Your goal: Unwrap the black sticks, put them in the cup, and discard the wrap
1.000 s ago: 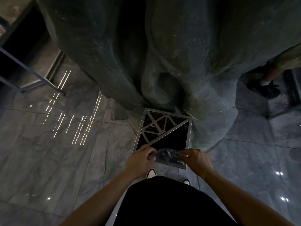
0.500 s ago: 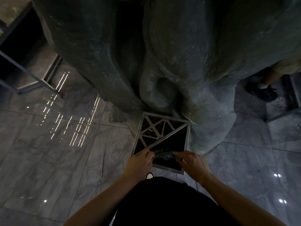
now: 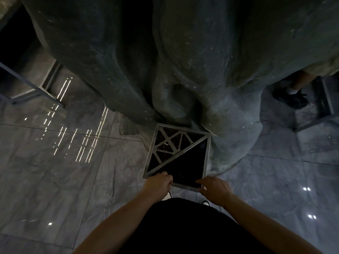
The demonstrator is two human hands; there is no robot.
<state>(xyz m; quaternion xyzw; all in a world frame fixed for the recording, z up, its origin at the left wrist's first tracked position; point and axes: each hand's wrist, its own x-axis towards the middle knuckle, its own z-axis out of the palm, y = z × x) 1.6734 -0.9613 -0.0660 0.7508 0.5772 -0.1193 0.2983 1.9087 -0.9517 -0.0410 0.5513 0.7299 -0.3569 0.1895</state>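
Note:
I stand over a square metal-framed bin (image 3: 183, 128) set on the floor, split by a diagonal bar. Its far half carries a lattice grille and its near half is a dark opening (image 3: 187, 167). My left hand (image 3: 159, 182) rests at the bin's near-left corner with its fingers curled and nothing in them. My right hand (image 3: 215, 188) hovers at the near-right edge, fingers loosely spread and empty. No wrap, black sticks or cup show in this view.
A big dark sculpted stone mass (image 3: 183, 61) rises right behind the bin. Another person's leg and black shoe (image 3: 291, 97) stand at the right by a metal frame (image 3: 324, 107). Another metal frame (image 3: 27, 85) sits at the left on the glossy marble floor (image 3: 73, 171).
A clear wrap was held between both hands above the bin's dark opening; it is now gone from view and both hands have parted, empty.

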